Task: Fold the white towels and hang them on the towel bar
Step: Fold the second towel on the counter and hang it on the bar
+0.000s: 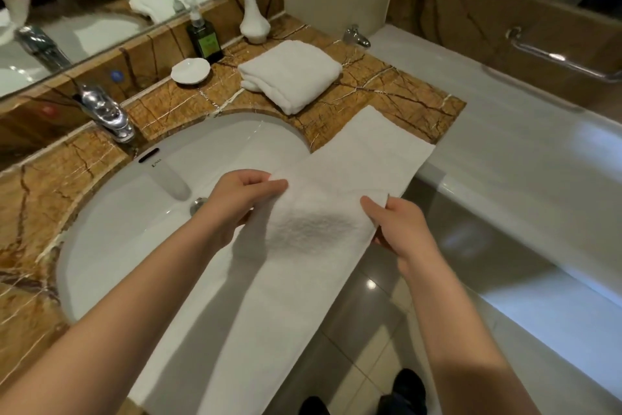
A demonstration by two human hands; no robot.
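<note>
At frame centre the left hand (244,194) and right hand (392,224) each pinch an edge of the long white towel (313,233); matching corners squarely should give a clean fold.

1. I see a long white towel (313,239) stretched as a narrow strip from the frame's lower centre up toward the right of centre; its far end lies flat on the counter, and its middle is pinched at both long edges.
2. A second white towel (290,75) sits folded into a thick, rounded bundle in the upper centre, just beyond the strip's far end.
3. I see a chrome bar (558,56) mounted at the upper right, with nothing hanging on it.
</note>
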